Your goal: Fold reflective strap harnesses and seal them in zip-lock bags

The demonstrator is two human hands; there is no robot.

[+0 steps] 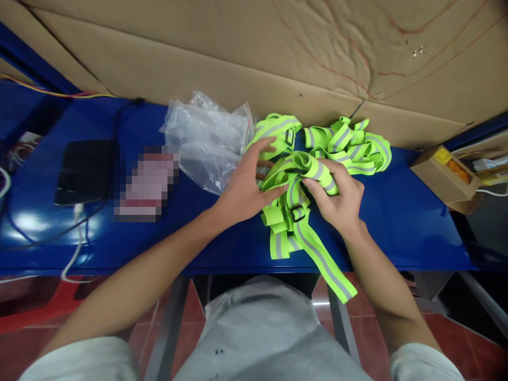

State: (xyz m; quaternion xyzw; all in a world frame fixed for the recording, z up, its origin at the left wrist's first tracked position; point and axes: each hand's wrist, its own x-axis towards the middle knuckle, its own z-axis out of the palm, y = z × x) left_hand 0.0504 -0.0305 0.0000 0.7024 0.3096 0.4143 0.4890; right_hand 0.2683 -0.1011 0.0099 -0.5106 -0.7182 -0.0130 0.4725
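Blue tabletop (400, 227) beneath its fingers, the right hand (341, 198) pinches reflective strap (322, 178) while the left hand (246, 185) spreads fingers beside plastic bags (210, 132).

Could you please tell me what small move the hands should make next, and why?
Probably close the left hand around the bunched reflective straps to steady them: its fingers are spread, while the right hand pinches a strap loop, and a loose strap end extends past the blue table's front edge.

Cloth straps (310, 241), crinkled plastic bags (206, 132) (shiny), glossy tabletop (408, 222)
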